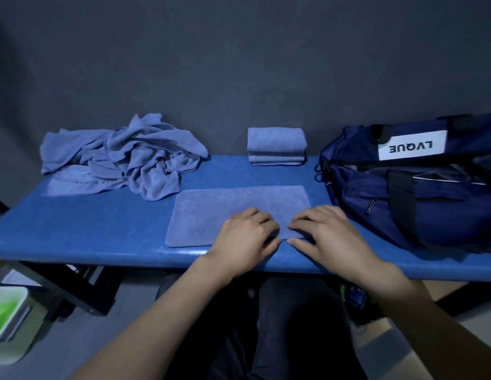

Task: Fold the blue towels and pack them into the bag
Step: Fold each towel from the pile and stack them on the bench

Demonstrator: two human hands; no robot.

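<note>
In the head view, a flat blue towel [238, 212] lies spread on the blue table [101, 229] in the lower middle of the frame, its near edge close to the table's front edge. The left hand [245, 237] and the right hand [329, 234] sit side by side at the near edge of this towel, right of its middle. Both hands have bent fingers pressing on the cloth, fingertips turned toward each other and almost meeting; whether they actually pinch the hem or only press on it, I cannot tell.

In the upper left of the frame, a crumpled pile of blue towels [123, 157] rests against the dark grey backdrop [238, 64]. Upper middle, behind the flat towel and apart from it, stands a small stack of folded blue towels [277, 146]. On the right of the frame sits a navy duffel bag [408, 187] with its top zip open and a white label [412, 145] reading LVQUE upside down. At the lower left corner, below the table, is a white bin [8, 325] with something green inside.
</note>
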